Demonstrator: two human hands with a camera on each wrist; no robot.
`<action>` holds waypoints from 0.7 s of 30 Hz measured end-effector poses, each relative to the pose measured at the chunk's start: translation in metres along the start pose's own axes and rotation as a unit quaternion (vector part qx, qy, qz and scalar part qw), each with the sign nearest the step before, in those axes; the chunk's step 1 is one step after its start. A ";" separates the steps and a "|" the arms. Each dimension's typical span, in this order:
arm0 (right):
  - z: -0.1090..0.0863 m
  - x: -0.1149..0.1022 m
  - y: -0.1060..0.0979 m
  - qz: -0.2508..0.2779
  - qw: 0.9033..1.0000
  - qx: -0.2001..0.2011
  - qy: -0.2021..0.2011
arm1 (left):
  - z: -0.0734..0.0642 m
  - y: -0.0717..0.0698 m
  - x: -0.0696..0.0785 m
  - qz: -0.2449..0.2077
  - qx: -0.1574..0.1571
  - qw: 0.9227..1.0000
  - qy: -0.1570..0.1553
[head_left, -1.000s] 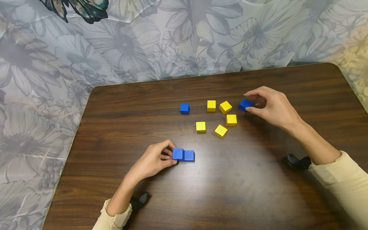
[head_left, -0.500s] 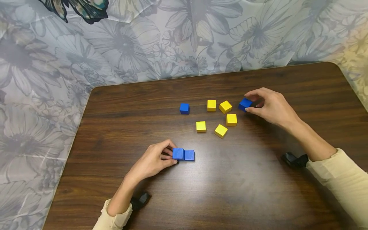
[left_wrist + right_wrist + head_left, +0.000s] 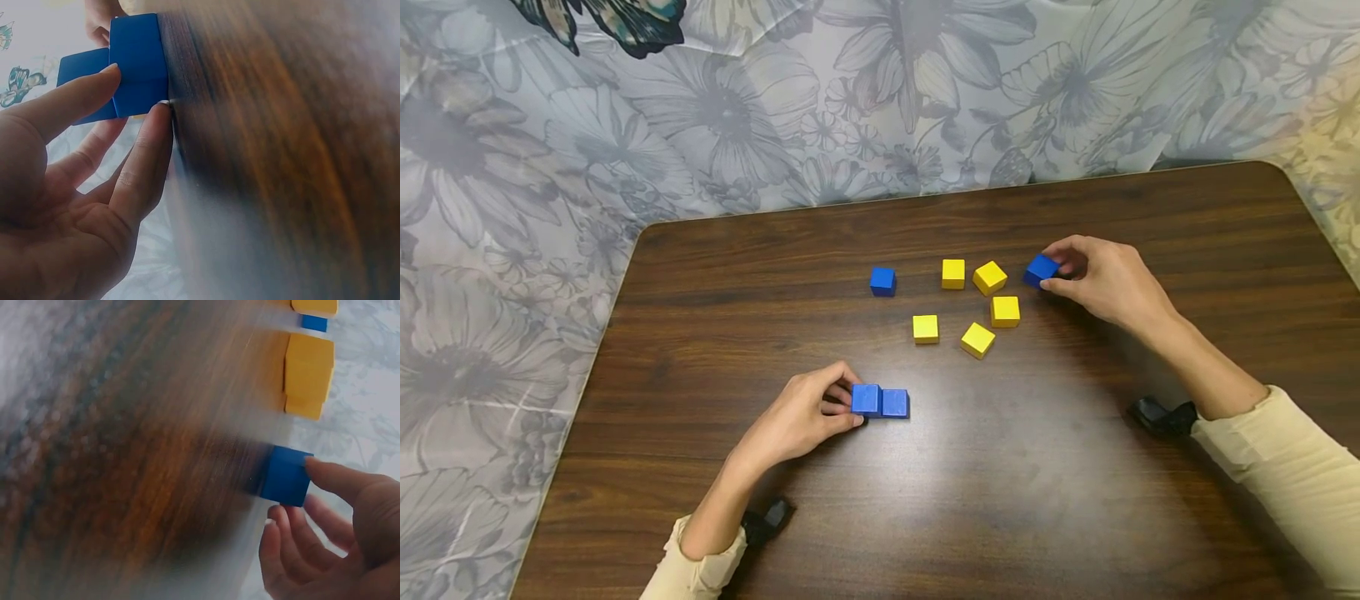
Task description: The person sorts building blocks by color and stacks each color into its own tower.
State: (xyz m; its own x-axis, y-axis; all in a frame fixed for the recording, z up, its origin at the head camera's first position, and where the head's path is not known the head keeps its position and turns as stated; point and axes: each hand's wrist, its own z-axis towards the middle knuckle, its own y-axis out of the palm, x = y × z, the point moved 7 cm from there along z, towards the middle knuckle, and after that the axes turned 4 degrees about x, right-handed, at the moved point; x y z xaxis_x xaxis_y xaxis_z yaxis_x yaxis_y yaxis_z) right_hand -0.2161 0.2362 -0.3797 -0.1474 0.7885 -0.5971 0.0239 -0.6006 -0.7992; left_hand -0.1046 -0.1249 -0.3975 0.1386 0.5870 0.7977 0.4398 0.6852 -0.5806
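Note:
My left hand [image 3: 808,414] grips blue cubes near the middle of the table, its thumb on one side and fingers on the other. One upper blue cube [image 3: 866,399] looks raised, and a lower blue cube [image 3: 895,403] sits against its right side. In the left wrist view, the raised cube [image 3: 84,65] rests on top of blue cubes [image 3: 139,56] at table level. At the far right, my right hand [image 3: 1116,279] pinches another blue cube [image 3: 1041,271] between thumb and fingers; in the right wrist view this cube [image 3: 287,478] is at or close to the tabletop.
Several yellow cubes [image 3: 1005,311] lie scattered between the hands, left of the right hand's cube. A lone blue cube [image 3: 883,282] stands farther left. Behind the brown wooden table [image 3: 737,292] hangs a flowered cloth [image 3: 722,108].
The right forearm has shifted slightly left and the right fingers have drawn in a little around their blue cube. My left hand and the other cubes stay put.

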 end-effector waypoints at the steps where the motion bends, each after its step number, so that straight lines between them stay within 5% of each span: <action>1: 0.000 0.001 0.000 0.000 1.000 -0.001 0.005 | 0.000 0.000 0.000 0.000 0.000 1.000 0.000; 21: -0.002 0.007 0.002 0.017 0.999 -0.004 0.038 | 0.000 0.000 0.000 -0.005 -0.003 1.000 -0.004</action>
State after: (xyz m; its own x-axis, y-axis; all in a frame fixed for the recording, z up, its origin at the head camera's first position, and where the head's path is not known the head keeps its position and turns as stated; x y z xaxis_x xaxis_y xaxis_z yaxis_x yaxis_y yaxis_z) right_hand -0.2155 0.2409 -0.3860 -0.0710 0.7758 -0.6269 0.0365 -0.6261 -0.7789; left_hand -0.1046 -0.1247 -0.3975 0.1272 0.5837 0.8019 0.4464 0.6883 -0.5718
